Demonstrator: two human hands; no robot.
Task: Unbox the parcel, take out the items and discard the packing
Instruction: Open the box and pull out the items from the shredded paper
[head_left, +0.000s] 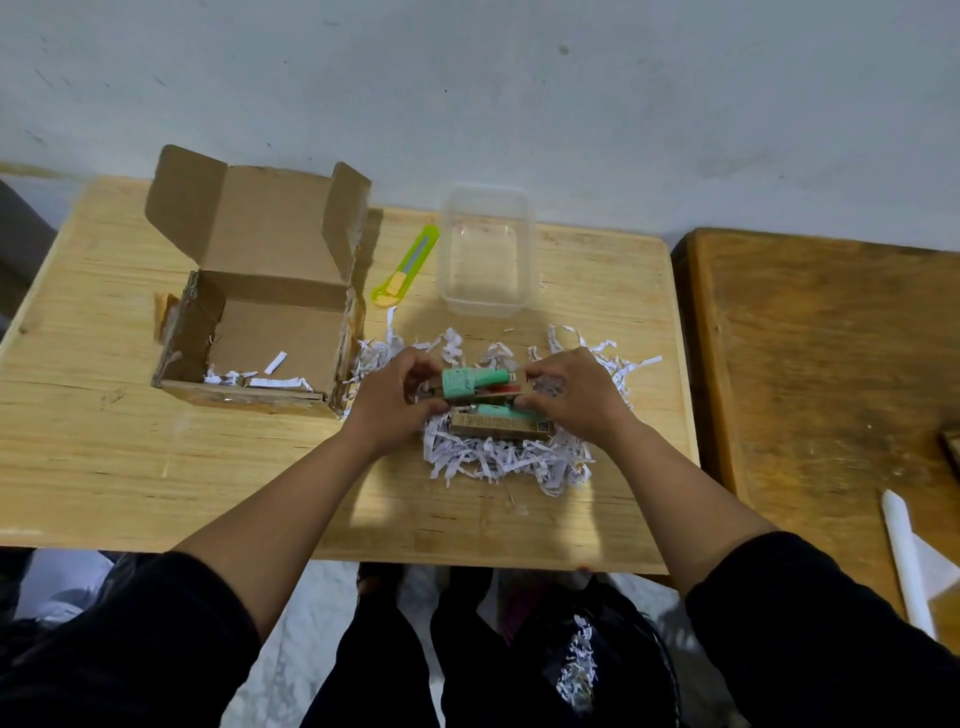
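The person wears a loose black top with sleeves pushed up to just above the elbows, the left sleeve (130, 639) and right sleeve (810, 623) bunching in soft folds. Both forearms are bare down to the left hand (387, 402) and right hand (576, 395), which carry no visible rings, watch or gloves. Below are dark black trousers (467, 660), with a patch of white flecks (576, 660) on the right leg.

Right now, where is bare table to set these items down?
Free: the wood left of and in front of the box, and the front strip between the shreds and the table edge. Crowded: around both hands, and between the knife and tub.
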